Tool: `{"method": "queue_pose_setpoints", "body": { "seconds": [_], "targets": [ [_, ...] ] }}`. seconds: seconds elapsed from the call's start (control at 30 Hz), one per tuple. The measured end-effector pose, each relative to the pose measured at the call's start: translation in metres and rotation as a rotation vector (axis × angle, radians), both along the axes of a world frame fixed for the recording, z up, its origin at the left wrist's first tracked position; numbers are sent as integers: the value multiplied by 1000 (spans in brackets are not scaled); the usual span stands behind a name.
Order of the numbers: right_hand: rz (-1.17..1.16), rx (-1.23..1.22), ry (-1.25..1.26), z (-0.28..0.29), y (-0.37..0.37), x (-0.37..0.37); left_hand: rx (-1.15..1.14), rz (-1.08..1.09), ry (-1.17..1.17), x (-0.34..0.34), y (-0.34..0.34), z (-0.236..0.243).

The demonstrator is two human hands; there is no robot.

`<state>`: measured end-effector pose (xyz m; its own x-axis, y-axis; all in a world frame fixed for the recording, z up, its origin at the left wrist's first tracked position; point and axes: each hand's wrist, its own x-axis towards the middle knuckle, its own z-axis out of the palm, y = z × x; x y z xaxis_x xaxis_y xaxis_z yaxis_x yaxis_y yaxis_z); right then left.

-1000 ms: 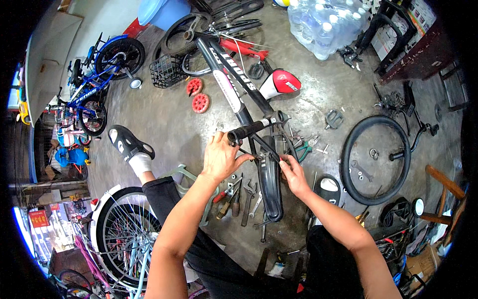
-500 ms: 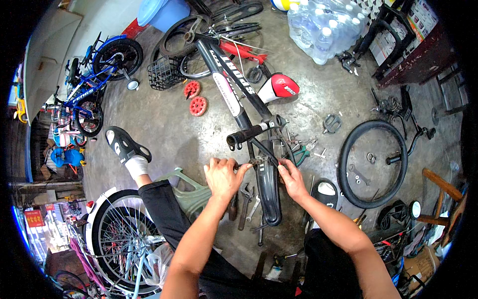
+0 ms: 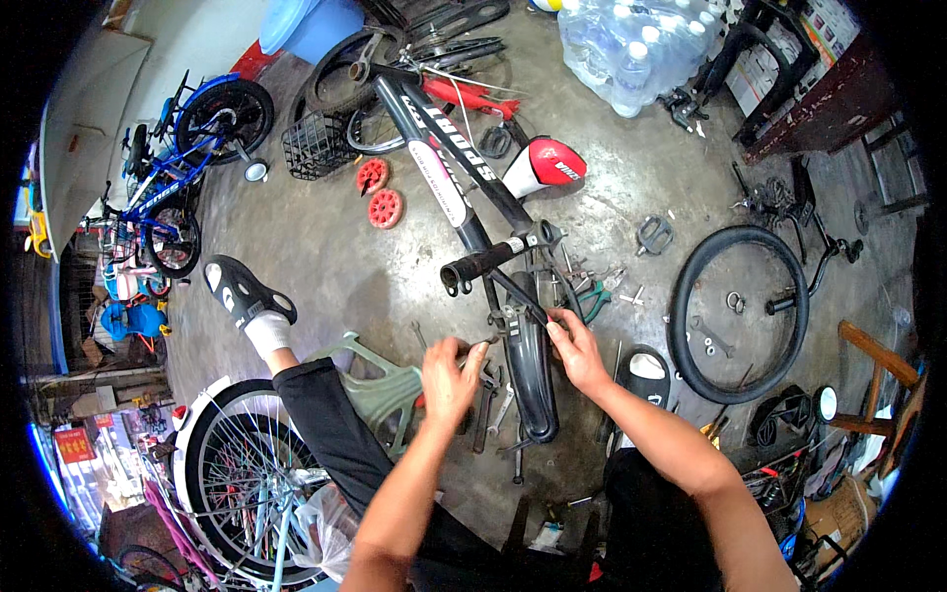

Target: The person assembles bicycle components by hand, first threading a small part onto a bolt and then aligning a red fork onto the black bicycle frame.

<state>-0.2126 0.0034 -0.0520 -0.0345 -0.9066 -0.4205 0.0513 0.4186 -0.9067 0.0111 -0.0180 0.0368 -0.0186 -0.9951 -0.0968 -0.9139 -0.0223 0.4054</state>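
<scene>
A black bicycle frame (image 3: 432, 163) with white lettering lies across the middle, and a glossy black mudguard (image 3: 530, 380) extends from its near end. My right hand (image 3: 577, 352) grips a thin dark tube of the frame, close to the top of the mudguard. On the mudguard's left side is my left hand (image 3: 452, 383). Its fingers are curled, with the thumb against something small and dark that I cannot make out. Below that hand, an adjustable wrench (image 3: 484, 407) and a spanner (image 3: 503, 405) rest on the floor.
Green-handled pliers (image 3: 594, 299), a pedal (image 3: 654, 236) and a black tyre (image 3: 681, 326) lie to the right. A green plastic stool (image 3: 380, 390) stands by my left leg, near a spoked wheel (image 3: 202, 483). Bottled water (image 3: 631, 74) and a red-and-white saddle (image 3: 547, 168) are farther off.
My left hand has drawn slightly down and right from the frame joint. My right hand has stayed at the thin tube. The whole view has shifted a little.
</scene>
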Motion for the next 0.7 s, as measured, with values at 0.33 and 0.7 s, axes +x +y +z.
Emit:
{"method": "queue_pose_setpoints", "body": {
  "seconds": [0.33,0.7],
  "targets": [
    [-20,-94,41,6,-1,2,-214,-570,-348,-11,-90,50],
    [4,-10,-7,8,0,0,-332,-356,-259,-9,-98,43]
  ]
}}
